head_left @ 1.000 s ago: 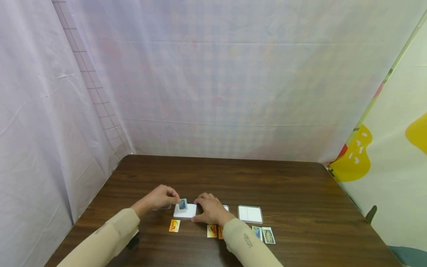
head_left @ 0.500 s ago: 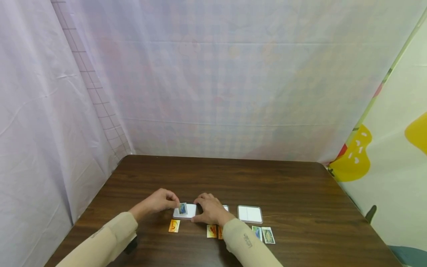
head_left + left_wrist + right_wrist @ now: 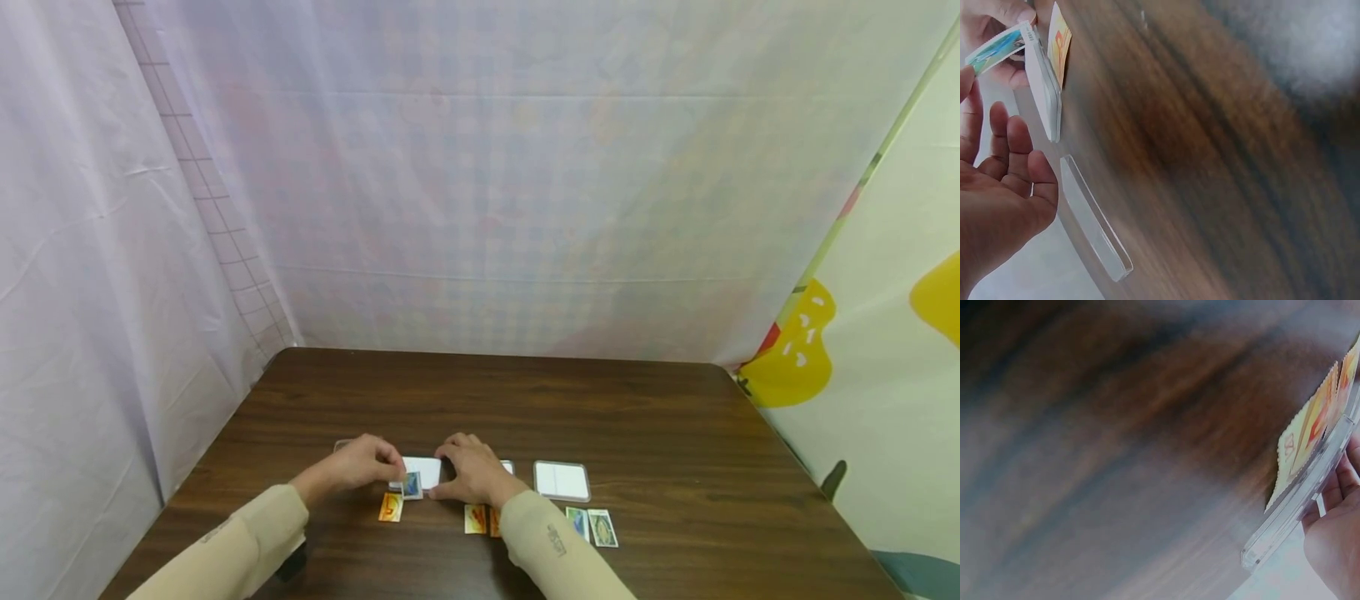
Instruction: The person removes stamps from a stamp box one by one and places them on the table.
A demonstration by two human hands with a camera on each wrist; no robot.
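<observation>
Between thumb and fingertip my left hand [image 3: 363, 461] pinches a small blue-green postage stamp [image 3: 412, 486]. It hangs over the near edge of a white-lined case [image 3: 425, 469]; in the left wrist view the stamp [image 3: 1002, 49] looks bowed, its far end at the case [image 3: 1041, 84]. The other fingers of this hand [image 3: 1007, 181] are loosely bent. My right hand [image 3: 474, 471] holds the case at its right side, thumb on the near corner and fingers at the far one. An orange stamp [image 3: 390, 507] lies just in front of the case.
Left of the case lies a clear lid [image 3: 1097, 225]. A second case [image 3: 508, 467] is mostly hidden by my right hand, with orange stamps [image 3: 475, 518] before it. Farther right lies another white-lined case [image 3: 562, 481], near a blue-green stamp [image 3: 578, 522] and a green one [image 3: 603, 528].
My left hand has moved slightly down toward me, carrying the stamp from over the middle of the case to its near edge. The right hand has stayed put.
</observation>
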